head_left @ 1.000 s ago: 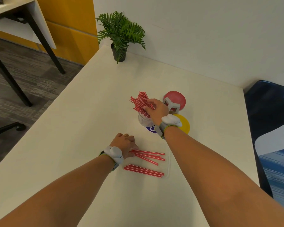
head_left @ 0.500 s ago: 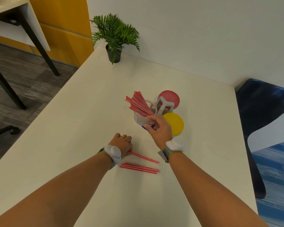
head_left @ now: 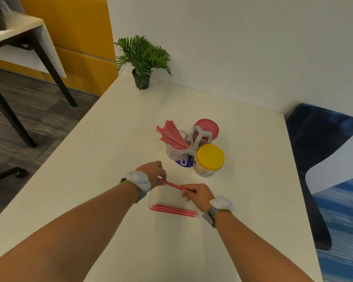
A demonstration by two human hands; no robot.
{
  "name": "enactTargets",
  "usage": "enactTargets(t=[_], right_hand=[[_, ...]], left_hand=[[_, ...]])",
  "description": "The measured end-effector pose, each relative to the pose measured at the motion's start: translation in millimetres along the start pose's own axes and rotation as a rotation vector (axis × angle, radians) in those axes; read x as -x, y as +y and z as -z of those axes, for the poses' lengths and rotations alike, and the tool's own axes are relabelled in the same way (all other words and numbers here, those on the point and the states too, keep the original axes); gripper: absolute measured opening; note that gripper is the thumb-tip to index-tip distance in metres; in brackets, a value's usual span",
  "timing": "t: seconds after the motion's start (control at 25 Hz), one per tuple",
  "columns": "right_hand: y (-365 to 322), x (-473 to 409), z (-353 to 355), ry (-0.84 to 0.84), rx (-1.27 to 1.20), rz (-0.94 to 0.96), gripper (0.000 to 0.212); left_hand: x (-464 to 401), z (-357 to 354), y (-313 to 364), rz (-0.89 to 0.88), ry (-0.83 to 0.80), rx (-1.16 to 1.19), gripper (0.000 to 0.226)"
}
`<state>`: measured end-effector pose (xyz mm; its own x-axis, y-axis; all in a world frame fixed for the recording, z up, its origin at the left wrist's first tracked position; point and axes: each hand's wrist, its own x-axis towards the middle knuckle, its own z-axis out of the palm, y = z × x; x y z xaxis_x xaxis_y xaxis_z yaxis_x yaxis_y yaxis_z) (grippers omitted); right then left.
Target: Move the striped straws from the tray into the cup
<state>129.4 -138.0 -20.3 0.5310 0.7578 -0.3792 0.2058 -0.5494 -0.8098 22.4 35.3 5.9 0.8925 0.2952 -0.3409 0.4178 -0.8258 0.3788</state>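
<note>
Both hands pinch one striped straw above the tray: left hand at its far end, right hand at its near end; more straws lie just below.

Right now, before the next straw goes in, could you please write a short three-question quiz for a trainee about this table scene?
1. True or false: the clear plastic cup already holds a bundle of red-and-white striped straws.
2. Which hands hold the raised striped straw? A) left hand only B) right hand only C) both hands
3. Fill in: the jar nearest the person has a ______ round lid.

Key
1. True.
2. C: the left hand pinches one end and the right hand the other, above the flat white tray.
3. Yellow.
</note>
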Motion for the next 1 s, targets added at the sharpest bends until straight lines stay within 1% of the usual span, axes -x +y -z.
enactTargets(t=[0.08,0.12,0.24,0.36,0.48,0.56,0.68,0.8,0.88,1.0], right_hand=[[-1.8,0.6,0.8,0.044,-0.036,0.003,0.022],[-2.9,1.1,1.3,0.056,-0.043,0.002,0.022],[-6.0,1.5,2.5,0.07,-0.074,-0.003,0.022],[-7.1,1.1,3.4,0.074,-0.066,-0.025,0.021],[-0.5,1.1,4.7,0.052,0.067,-0.057,0.032],[3.2,2.4,4.0,-0.037,0.189,-0.068,0.037],[7.0,5.3,-0.2,-0.185,0.382,-0.026,0.038],[6.3,6.6,-4.2,-0.219,0.456,-0.002,0.035],[4.3,4.4,-5.3,-0.267,0.533,-0.012,0.033],[1.7,2.6,-5.8,-0.308,0.578,-0.023,0.029]], left_hand=[[0.4,7.0,0.3,0.068,0.047,0.239,0.019],[0.9,10.2,0.6,0.092,0.053,0.31,0.018],[2.2,20.4,5.4,0.099,0.08,0.402,0.016],[2.3,37.8,14.1,0.043,0.121,0.398,0.016],[0.7,68.7,16.5,0.024,0.258,0.403,0.015],[-0.2,95.4,12.5,0.047,0.36,0.455,0.014],[-5.2,131.6,2.2,0.097,0.469,0.492,0.015],[-12.8,148.0,-11.7,0.164,0.562,0.467,0.015],[-20.2,145.5,-17.4,0.209,0.558,0.45,0.016],[-30.6,126.7,-17.7,0.245,0.456,0.425,0.019]])
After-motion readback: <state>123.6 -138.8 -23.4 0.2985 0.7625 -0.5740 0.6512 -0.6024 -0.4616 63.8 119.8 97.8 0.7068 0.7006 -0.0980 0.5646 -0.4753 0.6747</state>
